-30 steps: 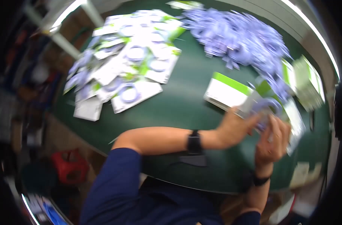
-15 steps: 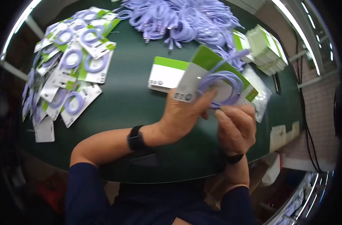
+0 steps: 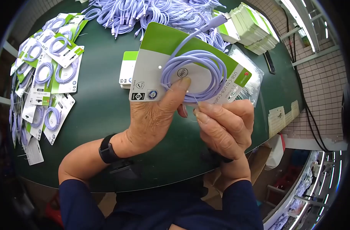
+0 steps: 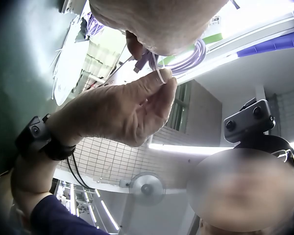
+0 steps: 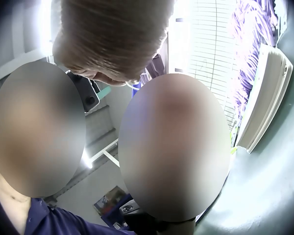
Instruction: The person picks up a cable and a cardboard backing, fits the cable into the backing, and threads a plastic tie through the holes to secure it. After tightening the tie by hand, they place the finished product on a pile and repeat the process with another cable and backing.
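Note:
In the head view the left hand (image 3: 154,115) grips a white and green card (image 3: 152,65) by its lower edge, thumb on the front over a coiled lilac cable (image 3: 217,73). One cable plug (image 3: 217,21) sticks up past the card's top. The right hand (image 3: 228,124) pinches a thin clear tie (image 3: 195,100) at the coil's lower edge, thumb against forefinger. In the left wrist view the right hand (image 4: 122,107) holds the white tie (image 4: 158,71) beside the coil (image 4: 191,61). The right wrist view shows a hand (image 5: 112,39) from close up; its fingertips are mostly hidden.
Carded cables (image 3: 44,73) are heaped at the left of the green table (image 3: 98,96). Loose lilac cables (image 3: 155,13) lie at the back. Stacked cards (image 3: 251,28) stand back right, near a clear bag of ties (image 3: 246,65). A smaller card stack (image 3: 127,69) lies behind the left hand.
The head view has swung right and come closer, so the table's things appear further left. Both hands still hold the card and tie; the card now faces the camera more fully.

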Demonstrator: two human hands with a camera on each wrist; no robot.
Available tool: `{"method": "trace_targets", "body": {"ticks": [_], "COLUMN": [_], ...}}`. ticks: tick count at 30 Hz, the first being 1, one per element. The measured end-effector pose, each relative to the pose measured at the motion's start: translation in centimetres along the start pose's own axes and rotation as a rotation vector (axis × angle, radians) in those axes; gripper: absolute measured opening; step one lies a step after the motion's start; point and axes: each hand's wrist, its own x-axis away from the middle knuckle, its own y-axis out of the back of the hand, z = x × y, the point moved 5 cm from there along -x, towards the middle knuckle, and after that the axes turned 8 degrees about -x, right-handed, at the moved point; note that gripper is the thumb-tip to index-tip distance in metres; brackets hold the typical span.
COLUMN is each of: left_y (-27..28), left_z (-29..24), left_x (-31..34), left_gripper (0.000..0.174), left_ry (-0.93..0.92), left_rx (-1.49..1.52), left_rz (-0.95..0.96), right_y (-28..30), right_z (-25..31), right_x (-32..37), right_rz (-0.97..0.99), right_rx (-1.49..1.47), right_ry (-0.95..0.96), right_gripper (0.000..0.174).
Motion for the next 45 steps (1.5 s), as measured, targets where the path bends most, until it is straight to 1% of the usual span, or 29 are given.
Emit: {"method": "trace_targets", "body": {"ticks": [1,4,5,8,11,16,17,20,21,24,29,32,36,40,44,45], "left_y": [0.1,0.5,0.4,0.1,0.3,0.3,0.4,0.5,0.5,0.3,0.4,0.4,0.5,0.5,0.5,0.5], "left_z": [0.0,0.4,0.4,0.3,0.5,0.5,0.5,0.8,0.8,0.6,0.7,0.5,0.4,0.9,1.1,1.1], "left_x": [0.0,0.2,0.1,-0.1,-0.2,-0.2,-0.2,-0.1,-0.1,-0.2,-0.2,-0.2,-0.3,-0.2,-0.2,-0.2], "left_gripper": [0.022,0.031,0.031,0.021,0.022,0.022,0.022,0.034,0.034,0.023,0.022,0.020,0.021,0.025,0.027,0.027], "left_ry": [0.000,0.031,0.029,-0.013,-0.007,-0.041,-0.042,0.018,0.018,-0.052,-0.020,-0.028,-0.024,-0.006,0.043,0.041], "left_rx": [0.000,-0.094,-0.094,-0.003,-0.021,-0.048,-0.048,-0.129,-0.129,-0.048,-0.040,-0.091,-0.138,-0.115,-0.076,-0.075], "left_rz": [0.001,0.037,0.036,-0.011,-0.009,0.000,0.000,0.026,0.026,-0.007,0.014,0.016,0.014,0.007,0.014,0.014], "right_y": [-0.1,-0.5,-0.6,-0.6,-0.5,-0.8,-0.9,-1.0,-1.1,-1.1,-1.2,-1.4,-1.5,-1.8,-2.2,-2.3], "right_z": [0.0,-0.3,-0.4,-0.5,-0.2,-0.5,-0.6,-0.8,-0.9,-0.9,-0.9,-1.0,-1.2,-1.4,-2.1,-2.2], "right_x": [0.0,0.2,0.2,0.2,-0.2,0.0,0.1,0.3,0.3,0.4,0.2,0.3,0.3,0.2,0.2,0.1], "right_rz": [0.002,0.004,-0.004,-0.019,0.019,0.009,-0.004,-0.030,-0.027,-0.022,-0.013,-0.021,-0.044,-0.055,-0.102,-0.104], "right_rx": [-0.003,-0.012,-0.022,-0.042,-0.040,-0.034,-0.034,-0.034,-0.033,-0.029,-0.024,-0.037,-0.035,-0.039,-0.123,-0.171], "right_ry": [-0.002,-0.004,0.003,0.016,-0.054,-0.044,-0.017,0.038,0.039,0.040,0.037,0.030,0.030,0.011,-0.036,-0.077], "right_gripper": [0.042,0.041,0.041,0.041,0.041,0.041,0.039,0.038,0.038,0.037,0.036,0.036,0.036,0.036,0.035,0.034]}}
